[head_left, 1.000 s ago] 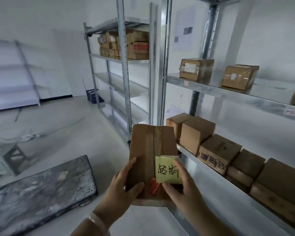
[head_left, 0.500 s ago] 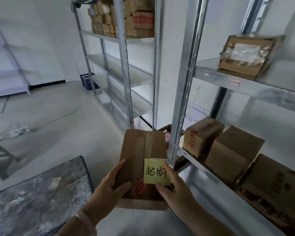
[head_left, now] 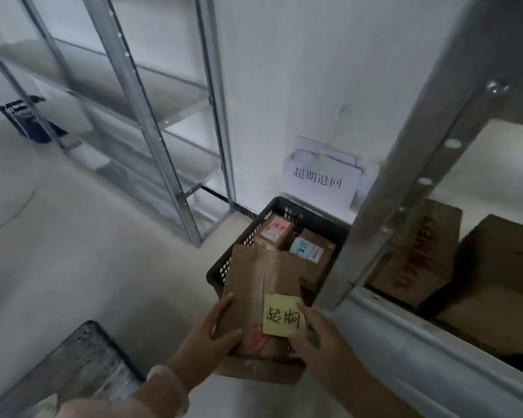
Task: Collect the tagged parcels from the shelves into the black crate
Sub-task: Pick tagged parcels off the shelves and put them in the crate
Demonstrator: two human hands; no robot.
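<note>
You've swung down: black crate (head_left: 244,236) lies just beyond the tagged parcel (head_left: 254,285), long axis pointing into it, left hand (head_left: 207,336) and right hand (head_left: 319,342) fingers (head_left: 222,304) gripping its sides.

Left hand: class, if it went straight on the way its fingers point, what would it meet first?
Probably the near wall of the black crate, past the parcel the left hand holds; it sits lower, so depth is unclear.

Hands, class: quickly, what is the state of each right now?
Left hand: grips the tagged parcel at its left edge.
Right hand: holds the same parcel, thumb at the yellow tag.
</note>
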